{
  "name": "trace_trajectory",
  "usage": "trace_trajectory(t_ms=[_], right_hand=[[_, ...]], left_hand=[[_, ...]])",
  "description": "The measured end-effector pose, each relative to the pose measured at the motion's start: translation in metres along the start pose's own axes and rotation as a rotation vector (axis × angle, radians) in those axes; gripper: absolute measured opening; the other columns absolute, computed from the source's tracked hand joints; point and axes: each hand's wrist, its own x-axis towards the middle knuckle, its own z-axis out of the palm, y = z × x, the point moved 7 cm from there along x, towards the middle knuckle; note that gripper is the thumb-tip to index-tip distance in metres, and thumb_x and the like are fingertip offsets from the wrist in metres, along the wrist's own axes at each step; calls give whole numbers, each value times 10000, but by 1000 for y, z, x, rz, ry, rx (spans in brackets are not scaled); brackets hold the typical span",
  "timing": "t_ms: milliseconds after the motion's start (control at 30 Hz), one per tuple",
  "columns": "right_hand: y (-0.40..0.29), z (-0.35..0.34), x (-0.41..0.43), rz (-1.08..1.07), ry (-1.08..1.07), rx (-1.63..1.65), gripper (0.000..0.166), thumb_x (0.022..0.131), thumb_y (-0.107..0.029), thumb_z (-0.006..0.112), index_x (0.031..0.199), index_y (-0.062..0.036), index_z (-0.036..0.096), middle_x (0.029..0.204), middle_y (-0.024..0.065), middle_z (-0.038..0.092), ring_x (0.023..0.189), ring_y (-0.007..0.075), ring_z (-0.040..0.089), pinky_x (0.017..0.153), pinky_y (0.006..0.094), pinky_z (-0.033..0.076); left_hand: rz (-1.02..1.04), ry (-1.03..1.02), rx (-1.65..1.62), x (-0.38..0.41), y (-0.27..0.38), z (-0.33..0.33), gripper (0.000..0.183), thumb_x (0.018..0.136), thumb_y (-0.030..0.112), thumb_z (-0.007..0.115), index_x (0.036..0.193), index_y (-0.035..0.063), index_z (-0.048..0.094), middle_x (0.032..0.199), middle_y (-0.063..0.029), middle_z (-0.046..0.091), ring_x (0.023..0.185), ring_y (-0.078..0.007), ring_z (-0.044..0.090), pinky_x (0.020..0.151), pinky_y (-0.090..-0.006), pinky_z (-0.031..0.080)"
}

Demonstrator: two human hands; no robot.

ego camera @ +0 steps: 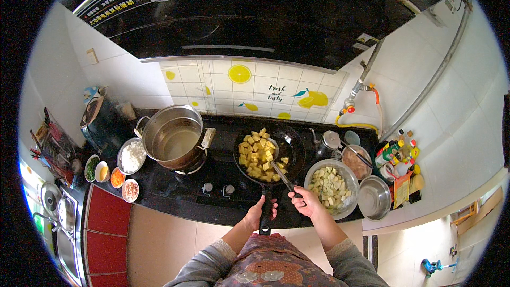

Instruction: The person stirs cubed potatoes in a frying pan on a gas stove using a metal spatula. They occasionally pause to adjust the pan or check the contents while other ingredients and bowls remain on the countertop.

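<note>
My left hand (258, 212) is wrapped around the black handle (265, 201) of a dark wok (295, 143) on the stove. Yellow-brown cubes (255, 153), perhaps potato, fill the wok's left side. In my right hand (305, 201) is the dark grip of a metal ladle (282, 174), whose bowl sits among the cubes. Just right of that hand stands a metal basin (348, 167) of paler cubes (329, 187).
At left, a large two-handled pot (173, 137) sits on the other burner, near a bowl of white rice (132, 156) and several small ingredient bowls (118, 177). Bowls of meat (356, 161) and metal (374, 197) stand right, beside seasoning bottles (398, 151). A range hood (255, 20) hangs above.
</note>
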Motion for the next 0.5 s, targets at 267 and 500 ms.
trace_trajectory(t_ms=[267,500], right_hand=[[-1,26,-28,-221,65,-456,239,925,-128,499,1163,-121,478,783,41,514,465,43,353,357,172,236],[-7,41,-55,-611,240,-1282,318,890,-119,566,1198,-75,496,727,46,572,514,107,480,449,256,384]], left_hand=[[-24,19,111,-1,-1,-7,536,950,503,309,1150,56,524,840,-49,576,706,-169,548,686,-313,496],[-7,77,299,-11,2,-2,423,957,427,396,1148,64,499,879,-55,604,716,-162,558,673,-317,494]])
